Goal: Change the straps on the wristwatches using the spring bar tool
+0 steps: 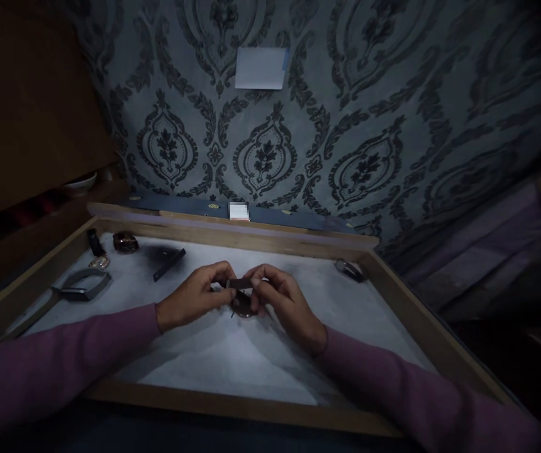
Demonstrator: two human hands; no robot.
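Observation:
Near the middle of a wood-rimmed tray [242, 402], my left hand [197, 296] and my right hand [287, 302] come together. Between their fingertips is a short dark watch strap [241, 284], pinched at both ends. Just beneath it is a round, dark brown watch [243, 305], partly hidden by my fingers. I cannot tell whether the strap is joined to it. A thin dark strap [169, 264] lies to the left of my left hand on the tray's white bottom.
At the tray's left are a grey-strapped watch [84, 286], a gold watch case [99, 262], a black item [95, 242] and a reddish-brown watch [125, 242]. Another dark watch [350, 270] lies at the far right. A patterned wall [263, 151] rises behind the tray.

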